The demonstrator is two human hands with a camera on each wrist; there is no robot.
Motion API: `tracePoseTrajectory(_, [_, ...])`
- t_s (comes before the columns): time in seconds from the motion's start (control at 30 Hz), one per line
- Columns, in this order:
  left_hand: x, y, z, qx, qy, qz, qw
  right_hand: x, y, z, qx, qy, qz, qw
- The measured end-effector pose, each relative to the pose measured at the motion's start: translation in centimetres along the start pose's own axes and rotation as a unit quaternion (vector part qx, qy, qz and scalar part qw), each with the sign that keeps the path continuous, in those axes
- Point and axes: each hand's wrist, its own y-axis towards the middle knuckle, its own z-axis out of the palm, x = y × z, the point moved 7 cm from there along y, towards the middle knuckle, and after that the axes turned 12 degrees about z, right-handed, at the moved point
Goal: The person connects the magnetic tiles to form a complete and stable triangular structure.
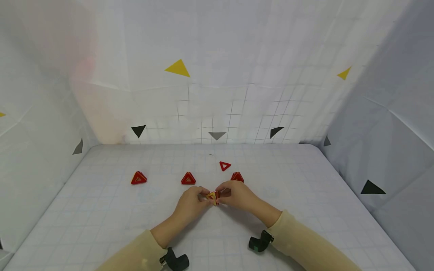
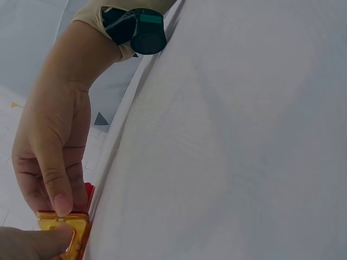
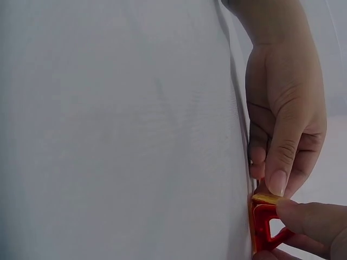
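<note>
In the head view, my left hand (image 1: 191, 203) and right hand (image 1: 240, 194) meet at the middle of the table. Between thumbs and fingertips, both pinch a small cluster of red and yellow triangular tiles (image 1: 211, 195). The left wrist view shows a translucent yellow tile (image 2: 81, 223) on the cluster, with a thumb (image 2: 38, 244) pressed on its face. From the right wrist side, a red tile (image 3: 260, 223) with a triangular opening stands below a yellow edge. Fingers hide much of the cluster. Just behind my right hand sits a red pyramid (image 1: 237, 176), its lower part covered.
Two more red pyramids, one at the left (image 1: 139, 178) and one nearer the middle (image 1: 188, 178), stand on the white table (image 1: 101, 226). A flat red triangle (image 1: 225, 166) lies farther back. White sheets with printed triangles wall in the back and sides.
</note>
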Motion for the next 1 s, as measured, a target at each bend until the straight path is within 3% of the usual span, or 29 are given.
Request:
tracePoseTrajectory(0.3, [-0.21, 0.13, 0.12, 0.0, -0.012, 0.013, 0.9998, 0.0, -0.02, 0.06, 0.0, 0.004, -0.005, 1.0])
tracePoseTrajectory(0.5, [-0.01, 0.02, 0.22, 0.003, -0.02, 0.003, 0.9998, -0.17, 0.12, 0.18, 0.005, 0.013, -0.004, 0.9999])
tracePoseTrajectory(1.0, [0.54, 0.05, 0.26, 0.042, -0.056, -0.011, 0.9975, -0.37, -0.05, 0.45, 0.02, 0.026, 0.001, 0.9995])
